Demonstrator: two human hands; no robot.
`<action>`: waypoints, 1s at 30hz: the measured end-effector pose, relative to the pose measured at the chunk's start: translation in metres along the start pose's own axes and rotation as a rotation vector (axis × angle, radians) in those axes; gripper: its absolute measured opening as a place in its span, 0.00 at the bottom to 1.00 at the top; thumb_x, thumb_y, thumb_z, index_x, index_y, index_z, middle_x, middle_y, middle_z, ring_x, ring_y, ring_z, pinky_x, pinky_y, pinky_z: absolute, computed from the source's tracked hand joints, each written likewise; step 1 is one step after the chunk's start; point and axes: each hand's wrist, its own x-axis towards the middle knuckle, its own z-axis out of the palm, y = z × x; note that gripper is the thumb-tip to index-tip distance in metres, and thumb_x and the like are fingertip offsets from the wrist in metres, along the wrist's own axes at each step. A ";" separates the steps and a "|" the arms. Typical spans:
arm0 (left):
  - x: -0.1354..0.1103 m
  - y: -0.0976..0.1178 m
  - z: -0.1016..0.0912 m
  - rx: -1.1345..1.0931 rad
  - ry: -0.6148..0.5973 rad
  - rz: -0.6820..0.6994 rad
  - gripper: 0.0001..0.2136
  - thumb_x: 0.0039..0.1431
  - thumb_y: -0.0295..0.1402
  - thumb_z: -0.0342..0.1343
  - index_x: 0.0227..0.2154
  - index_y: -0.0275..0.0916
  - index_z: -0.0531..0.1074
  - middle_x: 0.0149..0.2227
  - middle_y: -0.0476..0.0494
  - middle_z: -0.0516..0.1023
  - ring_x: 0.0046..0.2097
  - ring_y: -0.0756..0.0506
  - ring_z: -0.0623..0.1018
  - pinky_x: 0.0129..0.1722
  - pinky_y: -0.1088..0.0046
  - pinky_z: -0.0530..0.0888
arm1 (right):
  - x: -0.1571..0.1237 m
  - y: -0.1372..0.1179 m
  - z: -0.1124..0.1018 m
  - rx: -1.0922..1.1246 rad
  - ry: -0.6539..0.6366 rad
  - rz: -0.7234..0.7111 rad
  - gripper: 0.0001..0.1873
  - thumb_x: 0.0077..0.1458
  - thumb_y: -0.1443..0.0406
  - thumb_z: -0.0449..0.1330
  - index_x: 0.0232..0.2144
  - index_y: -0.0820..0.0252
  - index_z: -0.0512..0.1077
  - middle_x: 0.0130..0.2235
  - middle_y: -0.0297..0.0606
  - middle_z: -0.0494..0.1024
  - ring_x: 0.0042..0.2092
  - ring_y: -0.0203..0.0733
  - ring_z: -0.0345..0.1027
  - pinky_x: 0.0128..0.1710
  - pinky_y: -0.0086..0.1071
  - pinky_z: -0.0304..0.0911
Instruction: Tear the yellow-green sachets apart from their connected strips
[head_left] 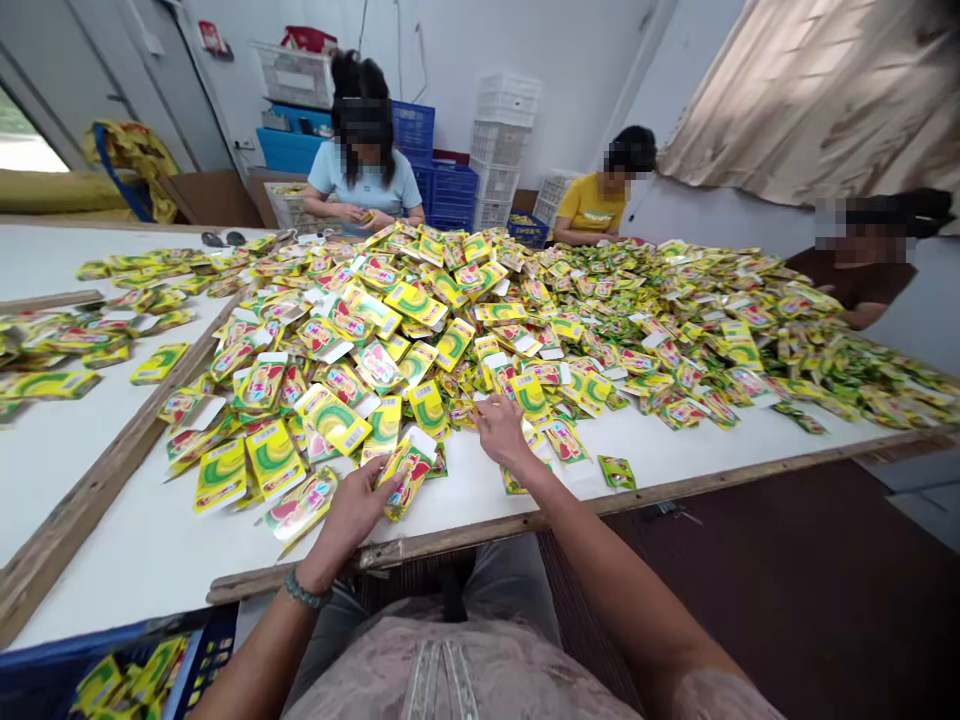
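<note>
My left hand (358, 505) is closed around a small stack of yellow-green packet cards (405, 475) just above the near edge of the white table (480, 485). My right hand (501, 428) reaches forward, fingers bent down onto small packets (525, 395) at the near edge of the big heap (525, 320); whether it grips one is hidden. Larger yellow cards (274, 455) lie spread to the left of my left hand.
Three other people sit at the far and right sides of the table, handling packets. A blue crate (112, 680) with packets stands at my lower left. A wooden strip (97, 480) divides the table. White and blue crates (502, 140) are stacked by the back wall.
</note>
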 end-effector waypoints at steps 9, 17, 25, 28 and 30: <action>-0.019 0.009 -0.008 -0.372 -0.264 -0.078 0.21 0.48 0.42 0.59 0.43 0.37 0.73 0.44 0.43 0.78 0.43 0.41 0.75 0.41 0.69 0.71 | -0.042 -0.025 0.001 0.548 -0.365 -0.049 0.12 0.53 0.61 0.54 0.22 0.61 0.66 0.22 0.29 0.63 0.27 0.32 0.54 0.27 0.25 0.50; -0.027 0.007 -0.006 -0.661 -0.246 -0.252 0.21 0.40 0.37 0.66 0.40 0.37 0.73 0.37 0.43 0.80 0.36 0.45 0.78 0.38 0.70 0.72 | -0.047 -0.043 0.008 0.549 -0.351 0.078 0.12 0.48 0.58 0.59 0.22 0.61 0.66 0.20 0.28 0.65 0.24 0.31 0.56 0.23 0.24 0.49; -0.031 0.007 -0.022 -0.551 -0.108 -0.308 0.24 0.38 0.38 0.66 0.41 0.36 0.73 0.34 0.44 0.80 0.31 0.46 0.78 0.32 0.73 0.73 | -0.036 -0.044 0.037 0.073 -0.031 0.279 0.17 0.48 0.53 0.59 0.33 0.61 0.69 0.36 0.44 0.72 0.39 0.43 0.65 0.38 0.33 0.57; -0.031 0.004 -0.025 -0.510 -0.084 -0.302 0.23 0.40 0.39 0.65 0.41 0.35 0.72 0.33 0.44 0.80 0.32 0.46 0.78 0.32 0.73 0.73 | -0.037 -0.042 0.050 0.044 -0.109 0.233 0.13 0.46 0.57 0.61 0.29 0.61 0.69 0.35 0.43 0.72 0.39 0.45 0.64 0.37 0.33 0.57; -0.031 0.001 -0.026 -0.486 -0.058 -0.291 0.23 0.39 0.39 0.65 0.41 0.34 0.73 0.34 0.43 0.80 0.33 0.45 0.78 0.32 0.72 0.73 | -0.040 -0.037 0.051 0.175 -0.130 0.294 0.10 0.46 0.59 0.60 0.28 0.59 0.68 0.30 0.37 0.72 0.34 0.41 0.64 0.33 0.31 0.57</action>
